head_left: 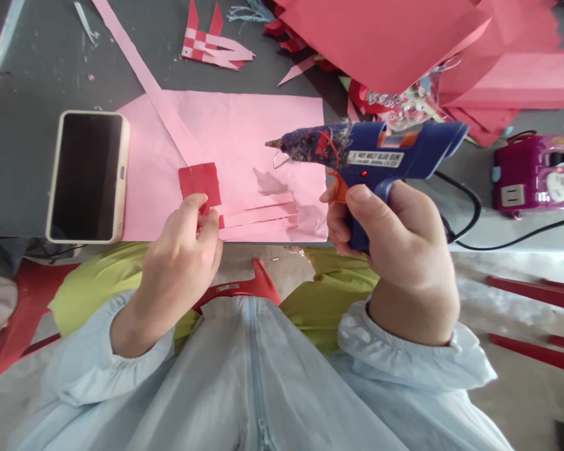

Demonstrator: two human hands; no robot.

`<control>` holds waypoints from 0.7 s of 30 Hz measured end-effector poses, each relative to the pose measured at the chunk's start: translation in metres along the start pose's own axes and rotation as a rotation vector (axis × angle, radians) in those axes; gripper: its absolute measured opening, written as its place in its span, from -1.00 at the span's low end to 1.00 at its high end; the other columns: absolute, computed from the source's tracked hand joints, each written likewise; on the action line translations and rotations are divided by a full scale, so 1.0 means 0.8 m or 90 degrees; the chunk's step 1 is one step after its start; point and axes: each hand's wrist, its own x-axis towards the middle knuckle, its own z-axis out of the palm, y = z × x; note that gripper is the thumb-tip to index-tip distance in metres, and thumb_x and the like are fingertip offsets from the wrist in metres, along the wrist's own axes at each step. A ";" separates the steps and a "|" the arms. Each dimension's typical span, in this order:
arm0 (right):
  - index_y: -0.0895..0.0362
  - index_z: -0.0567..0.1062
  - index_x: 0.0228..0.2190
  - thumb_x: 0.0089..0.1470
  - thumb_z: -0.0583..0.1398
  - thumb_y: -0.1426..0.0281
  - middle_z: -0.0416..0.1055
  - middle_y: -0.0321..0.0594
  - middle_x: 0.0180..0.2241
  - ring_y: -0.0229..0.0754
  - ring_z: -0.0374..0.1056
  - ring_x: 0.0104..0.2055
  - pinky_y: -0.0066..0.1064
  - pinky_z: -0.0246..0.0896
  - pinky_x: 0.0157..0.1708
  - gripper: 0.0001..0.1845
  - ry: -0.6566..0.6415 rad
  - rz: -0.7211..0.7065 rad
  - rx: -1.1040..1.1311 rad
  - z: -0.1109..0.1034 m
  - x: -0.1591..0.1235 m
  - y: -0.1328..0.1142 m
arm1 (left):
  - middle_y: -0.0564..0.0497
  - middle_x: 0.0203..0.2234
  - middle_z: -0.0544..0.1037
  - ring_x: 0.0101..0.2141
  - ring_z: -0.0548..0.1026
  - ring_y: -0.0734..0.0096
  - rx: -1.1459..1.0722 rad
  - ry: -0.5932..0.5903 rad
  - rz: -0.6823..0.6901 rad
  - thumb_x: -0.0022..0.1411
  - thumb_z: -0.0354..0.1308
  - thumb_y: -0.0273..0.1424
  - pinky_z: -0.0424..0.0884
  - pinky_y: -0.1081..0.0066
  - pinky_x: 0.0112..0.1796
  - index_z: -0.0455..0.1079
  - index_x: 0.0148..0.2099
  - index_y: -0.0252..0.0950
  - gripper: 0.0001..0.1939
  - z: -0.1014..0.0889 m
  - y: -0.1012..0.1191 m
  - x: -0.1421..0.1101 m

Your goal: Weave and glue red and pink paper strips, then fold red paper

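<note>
My right hand [395, 244] is wrapped round the handle of a blue hot glue gun [371, 147], its fingers by the orange trigger. The nozzle points left, above a pink paper sheet [225, 125]. My left hand [183, 250] has its fingers closed at the lower edge of a red paper piece [200, 180]; the fingertips partly cover it. Light pink paper strips [258, 213] run rightward from beside those fingertips. A woven red-and-pink paper fish [209, 45] lies farther back on the grey table.
A phone [87, 175] lies at the left of the sheet, near a long pink strip [145, 75]. Red paper sheets [380, 37] and a clear bag of small googly eyes [408, 103] are at the back right. A purple box [536, 172] and black cable [477, 219] are at right.
</note>
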 end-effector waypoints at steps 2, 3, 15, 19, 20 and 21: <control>0.10 0.45 -0.50 0.23 0.17 0.03 0.28 -0.41 -0.65 -0.38 0.19 -0.66 -0.47 0.06 -0.65 -0.56 -0.004 0.000 0.000 0.000 0.000 0.000 | -0.20 -0.01 0.53 -0.19 0.58 0.27 0.008 0.004 0.002 0.30 0.01 -0.51 0.53 0.30 -0.26 0.48 -0.07 -0.34 -0.75 0.001 0.000 -0.001; 0.10 0.44 -0.50 0.23 0.17 0.03 0.28 -0.41 -0.65 -0.39 0.19 -0.66 -0.47 0.05 -0.65 -0.56 -0.004 -0.002 -0.002 0.001 0.000 0.000 | -0.19 -0.01 0.52 -0.19 0.58 0.27 0.006 0.004 0.002 0.30 0.01 -0.51 0.53 0.30 -0.25 0.48 -0.06 -0.33 -0.75 0.001 -0.001 -0.001; 0.09 0.46 -0.43 0.22 0.18 0.01 0.28 -0.43 -0.67 -0.39 0.18 -0.68 -0.49 0.04 -0.68 -0.58 0.005 0.011 -0.020 0.001 0.001 0.000 | -0.19 -0.07 0.55 -0.19 0.57 0.23 -0.002 -0.027 0.030 0.29 0.02 -0.51 0.54 0.27 -0.20 0.46 0.00 -0.34 -0.71 -0.003 -0.004 0.001; 0.10 0.47 -0.45 0.21 0.18 0.02 0.28 -0.43 -0.66 -0.39 0.18 -0.68 -0.50 0.02 -0.70 -0.59 0.005 0.011 -0.009 0.003 0.002 0.000 | -0.12 -0.09 0.55 -0.17 0.58 0.30 -0.111 0.006 -0.031 0.22 -0.01 -0.59 0.57 0.33 -0.17 0.47 -0.11 -0.30 -0.72 -0.004 -0.010 0.005; 0.10 0.47 -0.45 0.21 0.19 0.03 0.29 -0.42 -0.66 -0.40 0.18 -0.69 -0.51 0.01 -0.71 -0.59 0.007 0.010 -0.007 0.003 0.002 0.000 | -0.10 -0.10 0.55 -0.17 0.58 0.33 -0.164 0.026 -0.062 0.20 -0.02 -0.62 0.57 0.36 -0.18 0.45 -0.14 -0.29 -0.71 -0.004 -0.013 0.005; 0.10 0.46 -0.44 0.21 0.19 0.03 0.29 -0.42 -0.66 -0.39 0.19 -0.69 -0.51 0.01 -0.71 -0.60 0.011 0.009 -0.006 0.003 0.002 0.000 | -0.08 -0.11 0.54 -0.18 0.58 0.36 -0.228 0.053 -0.091 0.16 -0.04 -0.65 0.59 0.38 -0.19 0.43 -0.16 -0.28 -0.69 -0.004 -0.016 0.005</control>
